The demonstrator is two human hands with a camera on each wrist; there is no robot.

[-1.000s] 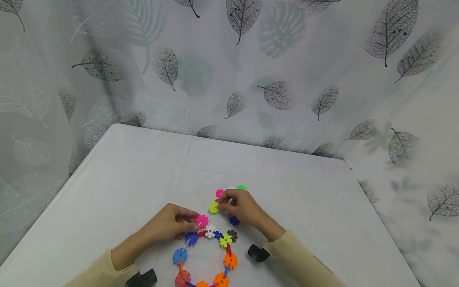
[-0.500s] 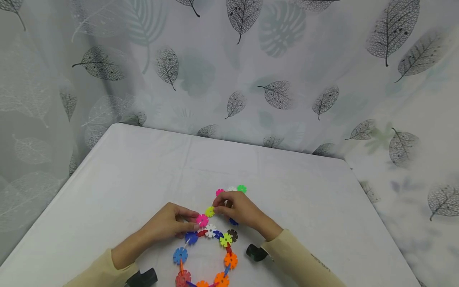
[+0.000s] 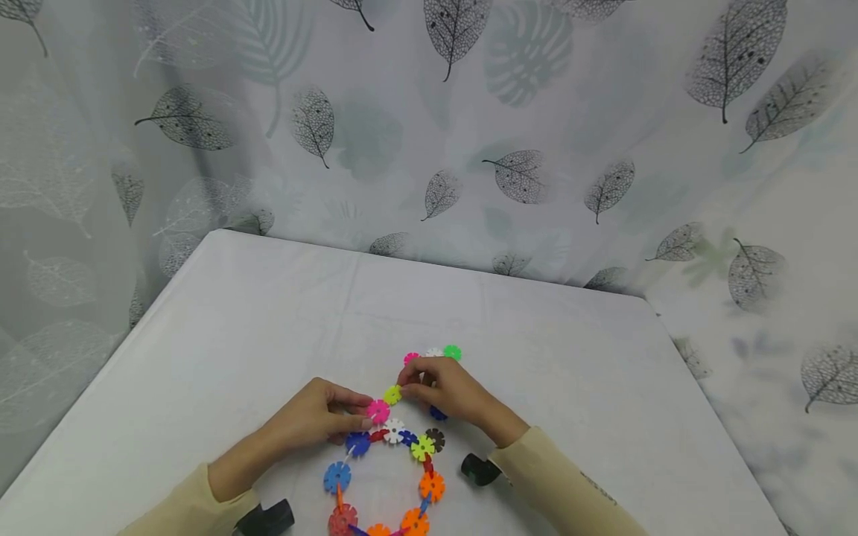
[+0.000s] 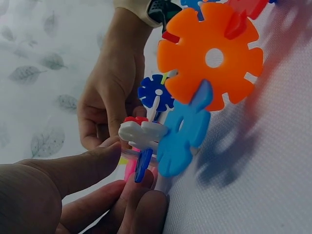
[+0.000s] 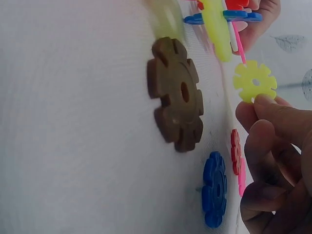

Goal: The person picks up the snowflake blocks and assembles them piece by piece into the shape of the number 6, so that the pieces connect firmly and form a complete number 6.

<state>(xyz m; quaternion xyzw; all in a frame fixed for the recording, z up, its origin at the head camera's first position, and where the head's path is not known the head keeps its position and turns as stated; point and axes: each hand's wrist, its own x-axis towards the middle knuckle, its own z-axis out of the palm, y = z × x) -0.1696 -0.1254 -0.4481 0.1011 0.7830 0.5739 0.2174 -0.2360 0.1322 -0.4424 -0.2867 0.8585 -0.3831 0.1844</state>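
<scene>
My left hand pinches a pink notched plastic disc between thumb and fingers. Between my right thumb and forefinger is a yellow notched disc, its rim meeting the pink one's edge. How deep the slots interlock cannot be told. My right hand hovers over the table, other fingers curled. Just below the pink disc, a ring of interlocked discs includes a white one, a dark blue one and an orange one. In the left wrist view, orange and light blue discs stand close up.
Loose discs lie on the white table: pink, white and green behind my right hand, dark blue under it, and brown beside the ring. A red disc shows in the right wrist view.
My right hand has moved slightly left and nearer with the yellow disc, from among the loose discs to the pink disc. During the last half second both hands stay almost still.
</scene>
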